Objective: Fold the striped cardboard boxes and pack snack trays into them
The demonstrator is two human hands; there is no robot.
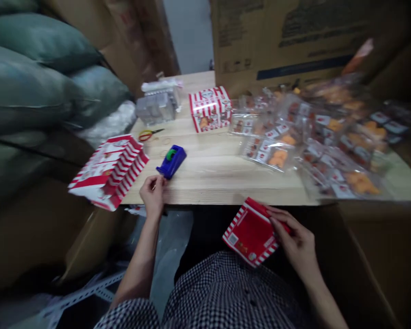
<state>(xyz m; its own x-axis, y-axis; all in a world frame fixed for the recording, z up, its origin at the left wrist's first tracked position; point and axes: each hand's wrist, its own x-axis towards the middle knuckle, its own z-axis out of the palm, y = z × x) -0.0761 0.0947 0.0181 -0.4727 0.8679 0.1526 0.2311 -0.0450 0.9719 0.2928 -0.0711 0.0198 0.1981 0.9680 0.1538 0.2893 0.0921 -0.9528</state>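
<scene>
Can't read any word or number. Can only make out a square code (233, 238) and tiny lettering (241, 218) on the red box (251, 229), and blurred print (207, 93) on the 2 striped cartons (210, 109), packet labels (263, 155) and cardboard box (287, 50).

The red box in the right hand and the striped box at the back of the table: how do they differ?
Face: the red box shows a mostly solid red panel edged with stripes, while the striped box has stripes across much of its visible surface.
Place: the red box is held by the right hand, in front of the table; the striped box rests on the table, untouched.
Both are red and white.
</scene>
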